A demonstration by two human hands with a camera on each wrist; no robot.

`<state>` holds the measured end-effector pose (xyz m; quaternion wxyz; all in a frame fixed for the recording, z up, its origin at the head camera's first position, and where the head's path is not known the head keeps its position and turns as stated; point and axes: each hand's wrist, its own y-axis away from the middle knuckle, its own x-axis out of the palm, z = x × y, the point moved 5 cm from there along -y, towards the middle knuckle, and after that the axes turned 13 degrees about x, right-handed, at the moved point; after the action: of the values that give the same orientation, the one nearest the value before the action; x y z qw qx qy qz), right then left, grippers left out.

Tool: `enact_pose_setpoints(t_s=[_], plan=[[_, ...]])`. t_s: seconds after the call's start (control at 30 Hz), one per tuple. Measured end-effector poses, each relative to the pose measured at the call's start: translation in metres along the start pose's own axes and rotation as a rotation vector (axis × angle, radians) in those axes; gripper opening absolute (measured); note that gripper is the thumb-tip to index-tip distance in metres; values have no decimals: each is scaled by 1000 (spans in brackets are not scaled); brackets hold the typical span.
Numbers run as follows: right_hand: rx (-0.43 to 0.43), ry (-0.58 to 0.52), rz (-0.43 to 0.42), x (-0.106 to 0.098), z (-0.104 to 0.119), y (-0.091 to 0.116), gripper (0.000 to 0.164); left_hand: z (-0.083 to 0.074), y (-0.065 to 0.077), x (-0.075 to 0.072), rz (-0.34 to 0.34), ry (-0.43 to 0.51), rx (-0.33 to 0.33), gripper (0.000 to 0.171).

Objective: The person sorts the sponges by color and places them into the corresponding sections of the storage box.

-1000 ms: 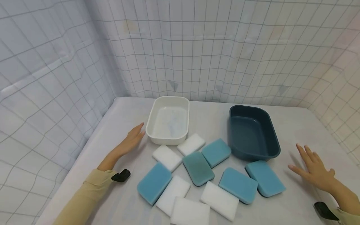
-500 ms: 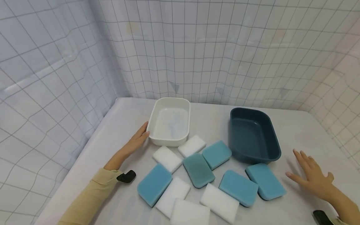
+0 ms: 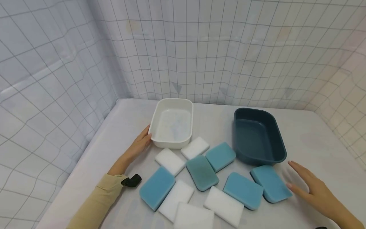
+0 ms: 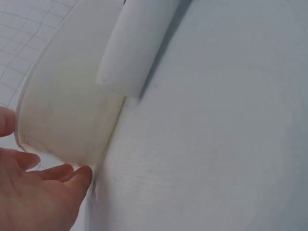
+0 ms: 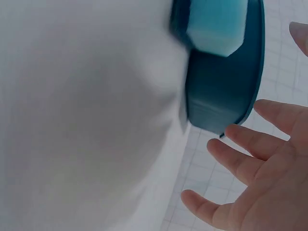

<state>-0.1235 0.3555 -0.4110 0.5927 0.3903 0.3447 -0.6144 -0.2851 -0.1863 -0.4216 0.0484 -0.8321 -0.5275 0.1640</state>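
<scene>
In the head view my left hand touches the left side of a white plastic tub. The left wrist view shows its fingertips against the wall of the white tub, thumb near the rim. My right hand hovers with spread, nearly straight fingers beside a blue sponge and the near right corner of a dark blue tub. In the right wrist view the right hand holds nothing, its fingers close to the dark blue tub. No sponge is visible inside either tub.
Between the hands lie several blue sponges and several white sponges, some touching or overlapping. A greener sponge is in the middle. Grid-patterned curtains hang behind and beside the white tabletop.
My left hand has moved right and come against the white tub. My right hand has moved left and nearer me, toward the rightmost blue sponge. Tubs and sponges stay put.
</scene>
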Motion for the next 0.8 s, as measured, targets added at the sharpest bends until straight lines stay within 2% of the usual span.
enact_pose_setpoints(t_s=[0.13,0.23,0.53,0.8], plan=[[-41,-6,-27,4,10,10,77,1,0,0,0,15,0,60],[-51,33,-46,7,18,16,79,-1,1,1,5,16,6,60],[-20,58,6,19,36,27,87,-3,0,2,7,14,-12,58],[-74,18,-34,27,44,32,87,-2,0,3,7,29,-13,58]])
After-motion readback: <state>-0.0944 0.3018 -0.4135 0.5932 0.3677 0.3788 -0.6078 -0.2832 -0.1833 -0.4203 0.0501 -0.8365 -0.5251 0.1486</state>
